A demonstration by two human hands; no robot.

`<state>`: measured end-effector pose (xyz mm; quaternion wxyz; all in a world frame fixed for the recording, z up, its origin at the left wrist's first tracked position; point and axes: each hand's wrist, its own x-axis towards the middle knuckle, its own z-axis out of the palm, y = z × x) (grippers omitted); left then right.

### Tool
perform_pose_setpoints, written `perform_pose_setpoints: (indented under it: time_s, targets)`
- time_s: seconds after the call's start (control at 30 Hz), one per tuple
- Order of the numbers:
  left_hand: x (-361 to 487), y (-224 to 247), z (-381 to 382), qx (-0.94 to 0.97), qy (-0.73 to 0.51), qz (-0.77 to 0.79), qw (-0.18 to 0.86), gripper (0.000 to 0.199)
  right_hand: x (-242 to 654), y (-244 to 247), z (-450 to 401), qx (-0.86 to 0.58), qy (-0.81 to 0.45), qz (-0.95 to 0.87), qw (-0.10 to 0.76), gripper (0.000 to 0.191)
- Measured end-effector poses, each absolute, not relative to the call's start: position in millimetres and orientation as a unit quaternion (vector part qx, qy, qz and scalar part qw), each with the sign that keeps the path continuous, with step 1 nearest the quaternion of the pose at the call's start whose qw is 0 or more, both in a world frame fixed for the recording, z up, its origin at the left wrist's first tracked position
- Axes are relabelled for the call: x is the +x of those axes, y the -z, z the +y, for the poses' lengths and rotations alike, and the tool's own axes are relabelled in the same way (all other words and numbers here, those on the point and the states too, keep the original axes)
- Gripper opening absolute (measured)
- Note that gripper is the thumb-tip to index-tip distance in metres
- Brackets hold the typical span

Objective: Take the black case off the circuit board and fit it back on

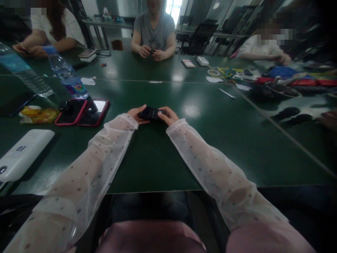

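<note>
Between my hands, just over the green table (155,154), is a small black handheld device with a dark screen (149,112) and a light button or dial on its right part. My left hand (137,115) grips its left end, thumb along the top edge. Around the right end my right hand (168,115) is closed, with the thumb on the face near the light spot. Sheer white sleeves with dark stars cover both forearms. The device's underside and most of my fingertips are hidden.
Left of my hands lie two red-cased phones (94,111), a yellow packet (39,114) and a white power bank (27,154). Water bottles (67,75) stand behind them. Cables and tools (279,79) are heaped at right. Several people sit around; one opposite (154,31) holds a small dark object.
</note>
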<state>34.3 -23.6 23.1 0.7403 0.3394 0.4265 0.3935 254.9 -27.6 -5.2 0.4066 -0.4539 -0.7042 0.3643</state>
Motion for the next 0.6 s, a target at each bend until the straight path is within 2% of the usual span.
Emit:
perform_pose_setpoints:
  time_s: [0.23, 0.33, 0.4, 0.5, 0.6]
  targets:
    - [33.4, -16.1, -23.3, 0.402, -0.396, 0.410, 0.716, 0.060, 255.0, 9.9, -26.4, -0.490, -0.320, -0.710, 0.392, 0.051]
    - [33.4, -9.6, -22.9, 0.468, -0.404, 0.407, 0.672, 0.074, 252.7, 11.1, -26.2, -0.493, -0.316, -0.704, 0.402, 0.051]
    - [32.1, -4.2, -19.4, 0.548, -0.415, 0.411, 0.599, 0.085, 250.8, 11.6, -26.6, -0.495, -0.312, -0.699, 0.410, 0.050]
    - [28.3, 0.8, -12.7, 0.679, -0.410, 0.430, 0.431, 0.095, 249.0, 11.6, -28.2, -0.501, -0.308, -0.699, 0.407, 0.046]
    - [23.8, 0.8, -10.1, 0.736, -0.385, 0.428, 0.357, 0.097, 249.7, 10.4, -30.2, -0.503, -0.308, -0.704, 0.396, 0.042]
